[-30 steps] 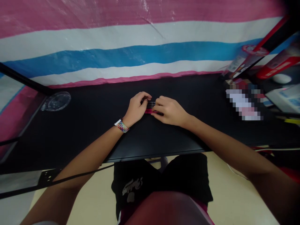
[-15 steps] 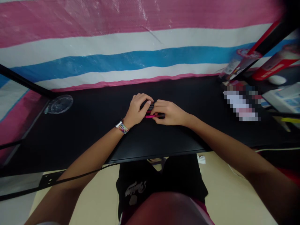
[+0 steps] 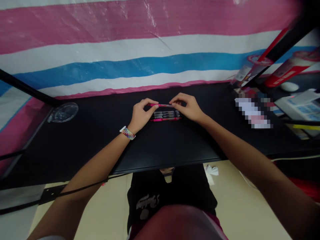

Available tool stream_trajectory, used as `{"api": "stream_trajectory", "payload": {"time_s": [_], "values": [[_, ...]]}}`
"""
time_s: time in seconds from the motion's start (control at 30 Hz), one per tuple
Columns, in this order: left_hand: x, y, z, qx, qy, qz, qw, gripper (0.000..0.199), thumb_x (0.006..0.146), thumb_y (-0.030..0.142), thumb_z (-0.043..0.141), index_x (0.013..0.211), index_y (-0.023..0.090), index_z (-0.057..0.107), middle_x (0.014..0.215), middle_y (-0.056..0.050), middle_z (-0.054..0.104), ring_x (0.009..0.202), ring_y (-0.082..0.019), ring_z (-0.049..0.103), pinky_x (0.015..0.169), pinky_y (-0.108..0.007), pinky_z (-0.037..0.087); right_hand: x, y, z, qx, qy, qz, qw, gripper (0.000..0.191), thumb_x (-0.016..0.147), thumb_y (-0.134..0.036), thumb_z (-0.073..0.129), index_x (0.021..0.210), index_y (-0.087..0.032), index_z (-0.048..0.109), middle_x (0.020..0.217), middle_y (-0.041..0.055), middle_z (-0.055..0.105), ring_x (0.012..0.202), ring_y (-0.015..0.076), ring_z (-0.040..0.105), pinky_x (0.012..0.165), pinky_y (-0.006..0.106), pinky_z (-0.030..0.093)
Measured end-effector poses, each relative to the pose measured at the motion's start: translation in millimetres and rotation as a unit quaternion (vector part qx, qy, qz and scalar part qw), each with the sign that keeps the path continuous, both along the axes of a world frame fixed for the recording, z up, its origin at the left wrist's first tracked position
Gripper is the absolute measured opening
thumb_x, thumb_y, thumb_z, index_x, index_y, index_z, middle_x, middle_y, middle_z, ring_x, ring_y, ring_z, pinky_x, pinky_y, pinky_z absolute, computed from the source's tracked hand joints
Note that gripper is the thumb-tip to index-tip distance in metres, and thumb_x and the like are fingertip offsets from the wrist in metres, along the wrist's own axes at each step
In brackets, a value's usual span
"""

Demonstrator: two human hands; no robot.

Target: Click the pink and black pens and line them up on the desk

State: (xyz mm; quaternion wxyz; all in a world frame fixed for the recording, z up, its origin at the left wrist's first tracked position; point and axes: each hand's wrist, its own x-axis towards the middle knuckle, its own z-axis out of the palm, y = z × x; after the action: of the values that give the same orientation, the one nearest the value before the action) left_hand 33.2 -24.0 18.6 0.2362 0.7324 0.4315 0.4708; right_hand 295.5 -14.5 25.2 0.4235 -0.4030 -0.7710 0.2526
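A pink pen (image 3: 162, 105) lies crosswise between my two hands, beyond a row of pens. Its left end is pinched by my left hand (image 3: 142, 115), which wears a colourful wristband (image 3: 127, 132). My right hand (image 3: 188, 107) has its thumb and fingertips on the pen's other end. Just nearer to me, several dark and clear pens (image 3: 167, 114) lie side by side on the black table (image 3: 170, 143), with another pink pen (image 3: 166, 119) along their near edge.
At the far left is a round clear plastic lid (image 3: 65, 112). On the right stand a cup with a red straw (image 3: 246, 71), a red-labelled cup (image 3: 287, 71), a white rounded object (image 3: 289, 86) and a pale box (image 3: 303, 106). A striped sheet (image 3: 140, 66) hangs behind the table.
My hands have moved away from me and apart, uncovering the row of pens. A pink pen is now held between them, beyond the row.
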Motion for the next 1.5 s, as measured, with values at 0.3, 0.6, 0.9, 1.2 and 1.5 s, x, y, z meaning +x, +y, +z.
{"api": "stream_trajectory", "payload": {"time_s": [0.3,0.6,0.9,1.2,1.5], "values": [[-3.9,8.5,-3.7,-0.026,-0.027,0.009,0.999,0.009,0.097,0.031,0.082,0.103,0.024,0.083,0.109,-0.007,0.087,0.104,-0.024,0.081,0.102,-0.044,0.065,7.8,15.9,-6.4,-0.246,0.208,0.003,0.947,0.027,0.08,-0.04,0.091,0.098,-0.02,0.086,0.083,0.0063,0.076,0.069,0.0174,0.065,0.061,0.033,0.054],[-3.3,4.0,3.7,0.023,0.026,0.004,0.999,0.014,0.102,0.028,0.076,0.11,0.03,0.087,0.112,-0.005,0.087,0.103,-0.023,0.08,0.1,-0.044,0.063,9.0,18.5,-10.0,-0.25,0.249,0.03,0.935,0.029,0.074,-0.039,0.099,0.09,-0.019,0.086,0.08,0.0049,0.076,0.067,0.0158,0.065,0.068,0.036,0.06],[-1.7,3.6,-0.6,-0.053,-0.026,0.01,0.998,0.022,0.104,0.043,0.073,0.105,0.026,0.088,0.081,-0.002,0.083,0.076,-0.019,0.078,0.077,-0.034,0.063,10.3,22.8,-11.8,-0.206,0.237,0.045,0.949,0.023,0.078,-0.034,0.097,0.093,-0.02,0.085,0.083,0.0048,0.076,0.07,0.0171,0.068,0.073,0.038,0.059],[-3.6,5.1,2.2,0.014,-0.009,-0.011,1.0,0.013,0.104,0.032,0.076,0.112,0.03,0.086,0.115,-0.005,0.086,0.108,-0.022,0.079,0.104,-0.043,0.063,7.7,19.7,-5.8,-0.288,0.25,0.068,0.922,0.033,0.081,-0.047,0.097,0.1,-0.022,0.085,0.074,0.0001,0.069,0.063,0.0135,0.062,0.059,0.03,0.054],[-4.4,4.9,-0.2,0.029,-0.016,0.013,0.999,0.013,0.101,0.031,0.08,0.112,0.03,0.088,0.115,-0.005,0.088,0.107,-0.024,0.08,0.103,-0.045,0.062,11.2,20.1,-3.9,-0.247,0.241,0.075,0.936,0.034,0.076,-0.043,0.1,0.098,-0.021,0.085,0.082,0.0031,0.077,0.07,0.0164,0.069,0.069,0.034,0.063]]}}
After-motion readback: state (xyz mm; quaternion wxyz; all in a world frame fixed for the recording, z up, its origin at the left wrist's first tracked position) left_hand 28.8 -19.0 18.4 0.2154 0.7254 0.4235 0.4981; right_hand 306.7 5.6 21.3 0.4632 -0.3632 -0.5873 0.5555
